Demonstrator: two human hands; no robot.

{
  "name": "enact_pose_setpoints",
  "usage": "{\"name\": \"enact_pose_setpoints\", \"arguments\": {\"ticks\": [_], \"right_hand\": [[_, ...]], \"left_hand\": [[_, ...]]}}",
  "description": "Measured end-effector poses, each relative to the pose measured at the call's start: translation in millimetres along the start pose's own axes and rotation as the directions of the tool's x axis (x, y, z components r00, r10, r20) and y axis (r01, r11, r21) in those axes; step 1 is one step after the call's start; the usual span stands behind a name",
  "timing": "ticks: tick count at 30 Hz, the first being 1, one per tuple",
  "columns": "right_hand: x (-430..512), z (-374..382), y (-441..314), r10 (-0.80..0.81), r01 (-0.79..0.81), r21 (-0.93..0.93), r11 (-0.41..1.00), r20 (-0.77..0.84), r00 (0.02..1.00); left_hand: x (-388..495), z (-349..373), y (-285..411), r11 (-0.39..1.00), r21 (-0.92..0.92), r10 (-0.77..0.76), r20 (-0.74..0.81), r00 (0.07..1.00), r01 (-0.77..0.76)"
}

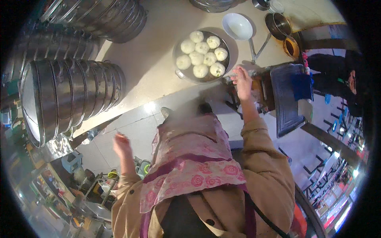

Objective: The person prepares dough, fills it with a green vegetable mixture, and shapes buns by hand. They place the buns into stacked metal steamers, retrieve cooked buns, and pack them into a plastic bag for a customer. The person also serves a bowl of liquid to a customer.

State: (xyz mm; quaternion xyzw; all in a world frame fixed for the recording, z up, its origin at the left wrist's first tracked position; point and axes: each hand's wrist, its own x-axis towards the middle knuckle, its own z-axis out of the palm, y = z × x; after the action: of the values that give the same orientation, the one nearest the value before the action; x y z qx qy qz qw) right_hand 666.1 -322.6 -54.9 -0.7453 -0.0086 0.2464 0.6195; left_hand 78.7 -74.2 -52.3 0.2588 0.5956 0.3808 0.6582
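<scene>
My right hand (243,84) is at the table's front edge, just right of a round metal steamer tray (180,73); its fingers are partly spread and I see nothing in them. Several pale steamed buns (196,58) sit in the tray, some with green filling showing at the top. My left hand (121,145) hangs over the tiled floor, away from the table. It is blurred, and its fingers are too unclear to tell whether they are closed.
Tall stacks of metal steamers (77,92) stand at the left of the table (154,47). Beyond the tray lie a white oval bowl (237,26), metal tongs (253,53) and a dark metal pot (278,26). A person in dark clothes (333,71) is at the right.
</scene>
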Motion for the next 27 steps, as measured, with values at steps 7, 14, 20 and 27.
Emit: {"name": "enact_pose_setpoints", "arguments": {"ticks": [7,14,20,27], "right_hand": [[62,32,4,0.055,-0.077,0.054,0.996,0.339,0.939],[164,13,-14,0.167,-0.193,0.04,0.98,0.352,0.921],[205,26,-38,0.423,-0.479,0.162,0.863,0.288,0.859],[196,27,-30,0.425,-0.482,0.215,0.849,0.262,0.866]], "left_hand": [[-126,144,-89,0.983,0.107,-0.131,-0.144,0.981,0.147],[-163,157,-120,0.98,0.167,-0.071,-0.189,0.979,0.103],[-193,145,-156,0.975,0.167,-0.09,-0.303,0.949,0.145],[-216,121,-194,0.964,0.175,-0.122,-0.385,0.915,0.202]]}}
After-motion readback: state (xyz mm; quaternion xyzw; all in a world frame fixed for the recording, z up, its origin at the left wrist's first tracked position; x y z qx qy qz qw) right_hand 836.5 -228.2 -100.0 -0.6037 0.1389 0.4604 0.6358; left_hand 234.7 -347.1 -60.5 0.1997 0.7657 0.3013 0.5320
